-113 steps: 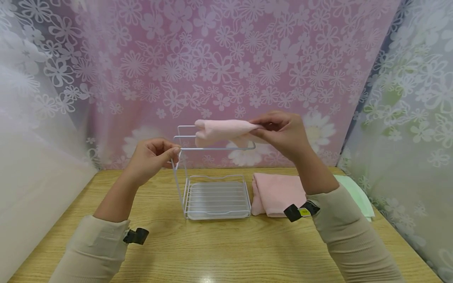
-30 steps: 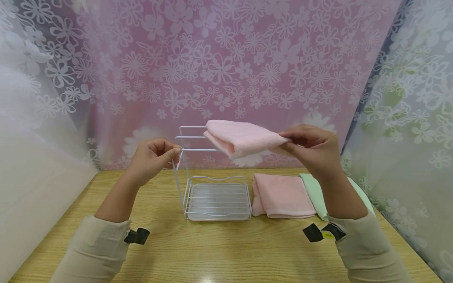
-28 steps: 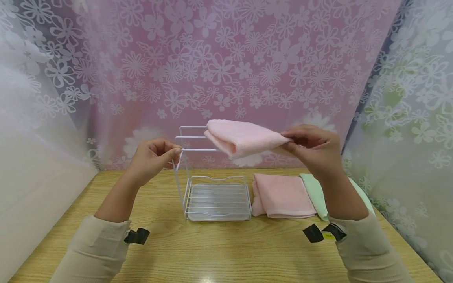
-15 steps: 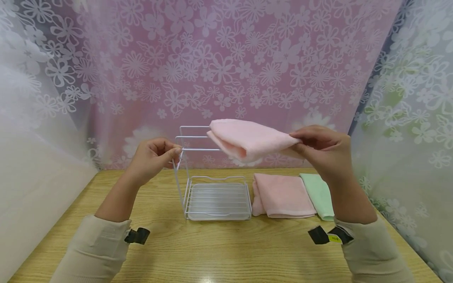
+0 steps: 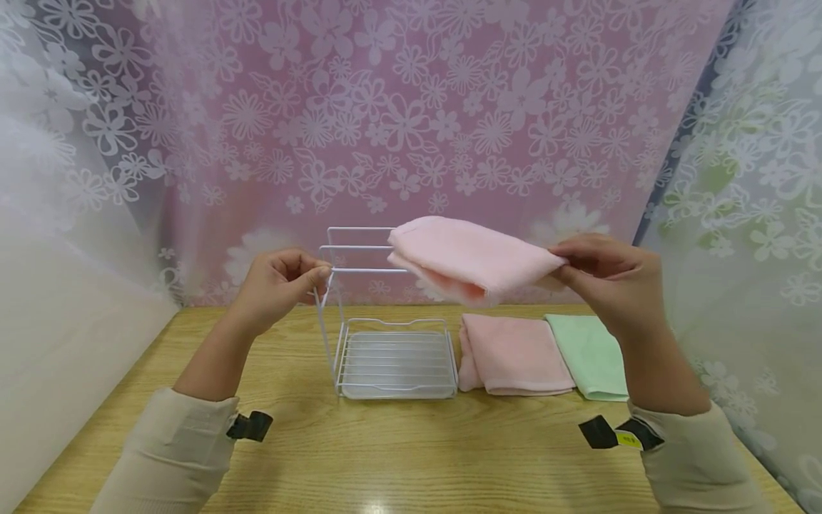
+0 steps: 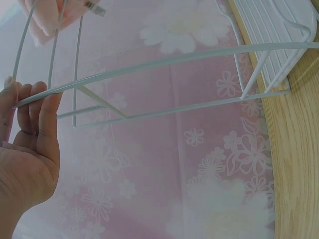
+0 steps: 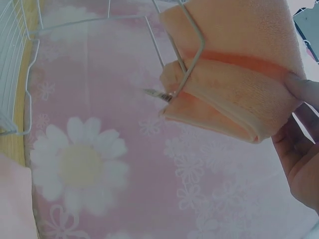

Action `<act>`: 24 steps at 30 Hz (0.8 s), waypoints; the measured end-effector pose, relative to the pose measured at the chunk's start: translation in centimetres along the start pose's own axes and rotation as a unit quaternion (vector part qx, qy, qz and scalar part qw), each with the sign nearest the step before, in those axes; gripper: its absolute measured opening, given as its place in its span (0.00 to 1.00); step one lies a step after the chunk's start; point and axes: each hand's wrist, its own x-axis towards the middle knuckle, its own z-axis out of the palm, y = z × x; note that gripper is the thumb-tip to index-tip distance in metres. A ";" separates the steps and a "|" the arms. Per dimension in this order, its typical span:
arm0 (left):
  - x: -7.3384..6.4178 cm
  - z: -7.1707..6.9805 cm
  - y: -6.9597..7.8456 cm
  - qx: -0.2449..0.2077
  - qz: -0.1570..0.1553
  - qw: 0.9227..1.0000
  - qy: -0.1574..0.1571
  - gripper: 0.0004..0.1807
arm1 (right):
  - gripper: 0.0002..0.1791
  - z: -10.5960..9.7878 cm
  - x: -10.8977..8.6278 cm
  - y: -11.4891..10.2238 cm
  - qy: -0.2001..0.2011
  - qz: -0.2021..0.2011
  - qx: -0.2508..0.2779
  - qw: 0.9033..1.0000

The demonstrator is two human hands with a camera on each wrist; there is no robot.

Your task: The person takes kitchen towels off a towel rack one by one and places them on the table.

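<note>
My left hand (image 5: 282, 289) pinches the upper left corner of a white wire rack (image 5: 369, 270); the left wrist view shows thumb and fingers round its bar (image 6: 149, 64). My right hand (image 5: 613, 282) pinches the right end of a folded pink towel (image 5: 472, 253), raised at the height of the rack's top bars. The towel's left end overlaps those bars in the head view and covers their right part. Seen from the right wrist, the towel (image 7: 239, 79) lies against a bent bar end, and a small label (image 7: 158, 94) sticks out from its edge.
Beneath the top bars, the rack's lower basket holds a pale tray (image 5: 397, 391) on the wooden table (image 5: 411, 457). To its right lie a second folded pink towel (image 5: 520, 357) and a green towel (image 5: 591, 357). Flowered curtains (image 5: 398, 107) stand behind and at both sides.
My right hand has drawn the pink towel rightward along the rack's top bars, uncovering more of their left part; its folds have spread wider. The left hand stays at the rack corner.
</note>
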 end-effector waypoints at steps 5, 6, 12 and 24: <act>0.0 0.0 0.0 0.000 0.000 1.000 -0.001 0.10 | 0.10 -0.8 -0.4 -0.3 0.011 0.015 -0.020 1.000; 0.0 0.0 0.0 -0.001 0.000 1.000 -0.001 0.10 | 0.10 -0.9 -0.5 -0.3 0.013 0.020 -0.023 0.999; 0.1 -0.1 0.0 -0.001 -0.004 1.000 -0.003 0.10 | 0.10 -1.6 -1.0 -0.8 0.025 0.052 -0.018 0.998; 0.2 -0.2 0.1 -0.004 -0.006 1.000 -0.001 0.10 | 0.11 -3.0 -1.7 -1.2 0.057 0.085 0.031 0.994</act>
